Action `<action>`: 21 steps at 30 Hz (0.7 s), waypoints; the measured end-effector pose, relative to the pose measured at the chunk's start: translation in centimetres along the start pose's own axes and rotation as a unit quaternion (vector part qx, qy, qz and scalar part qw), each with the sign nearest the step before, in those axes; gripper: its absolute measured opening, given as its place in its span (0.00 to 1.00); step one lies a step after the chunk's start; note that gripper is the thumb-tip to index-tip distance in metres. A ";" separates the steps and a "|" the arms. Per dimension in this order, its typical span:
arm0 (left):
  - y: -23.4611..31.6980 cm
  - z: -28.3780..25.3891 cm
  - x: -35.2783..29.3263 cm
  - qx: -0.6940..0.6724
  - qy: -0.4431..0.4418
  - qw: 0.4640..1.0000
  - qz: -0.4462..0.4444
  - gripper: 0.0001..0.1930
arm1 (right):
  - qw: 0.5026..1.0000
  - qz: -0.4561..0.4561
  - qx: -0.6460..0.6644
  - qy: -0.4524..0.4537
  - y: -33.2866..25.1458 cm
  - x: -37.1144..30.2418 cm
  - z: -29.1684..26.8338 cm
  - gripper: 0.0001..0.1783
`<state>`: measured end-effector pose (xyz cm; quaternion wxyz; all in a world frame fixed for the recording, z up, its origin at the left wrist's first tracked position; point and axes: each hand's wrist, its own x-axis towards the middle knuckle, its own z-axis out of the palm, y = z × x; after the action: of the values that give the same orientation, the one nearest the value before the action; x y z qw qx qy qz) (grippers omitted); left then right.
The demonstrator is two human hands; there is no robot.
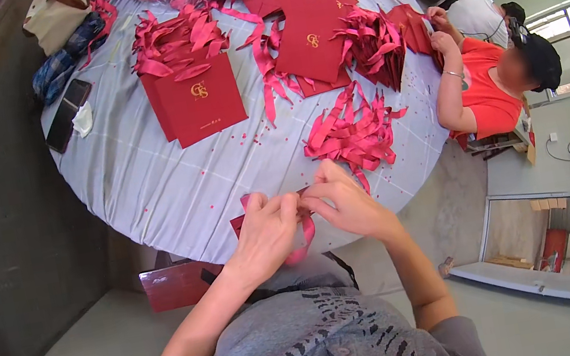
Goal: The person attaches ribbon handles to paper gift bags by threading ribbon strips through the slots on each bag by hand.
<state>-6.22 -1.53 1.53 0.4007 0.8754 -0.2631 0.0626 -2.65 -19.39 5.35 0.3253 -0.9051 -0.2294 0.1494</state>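
At the near edge of the table, my left hand (269, 228) is closed, its fingers bent against a dark red paper bag (237, 224) that lies mostly hidden beneath it. My right hand (348, 205) meets it from the right, thumb and fingertips pinched together on a pink-red ribbon (304, 245). One length of that ribbon loops down below the hands over the table edge. Just beyond my right hand lies a loose pile of cut ribbons (352, 128). The exact spot where the fingertips meet is partly covered by my fingers.
Ribboned red paper bags (199, 101) lie in stacks on the round cloth-covered table (148, 179). A phone (68, 113) with a crumpled white tissue (83, 120) lies at the left edge. A co-worker in a red top (486, 85) sits at the right, handling bags.
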 end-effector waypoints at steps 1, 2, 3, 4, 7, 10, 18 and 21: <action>0.1 0.0 0.0 0.001 0.001 1.000 0.006 0.12 | 0.999 -0.009 0.018 -0.042 0.4 0.6 -0.2 0.06; 0.2 0.0 -0.1 0.013 0.010 1.000 0.009 0.12 | 0.999 -0.009 0.015 -0.036 0.7 1.1 -0.5 0.06; 0.3 0.0 -0.2 0.025 0.019 0.999 0.013 0.12 | 0.996 -0.022 0.012 -0.090 1.0 1.7 -0.8 0.07; 0.4 0.2 -0.4 0.035 0.010 0.999 0.005 0.11 | 0.989 -0.032 0.009 -0.146 1.4 2.1 -0.9 0.07; 0.2 0.4 -0.5 0.063 -0.026 0.998 0.001 0.10 | 0.981 -0.022 0.015 -0.190 1.9 4.0 -1.2 0.07; 0.5 0.4 -0.5 0.064 -0.013 0.998 0.013 0.08 | 0.967 -0.024 0.070 -0.242 2.8 5.4 -0.8 0.07; -0.1 0.1 0.1 0.030 0.011 0.999 -0.011 0.07 | 0.991 0.028 0.091 -0.091 3.1 2.9 0.5 0.06; -0.5 0.1 0.2 0.015 0.008 1.000 -0.013 0.07 | 0.988 0.025 0.148 -0.040 3.6 2.7 1.2 0.06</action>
<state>-5.80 -1.39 1.20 0.3903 0.8841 -0.2477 0.0681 0.27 -19.81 1.77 0.4425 -0.8457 -0.1951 0.2254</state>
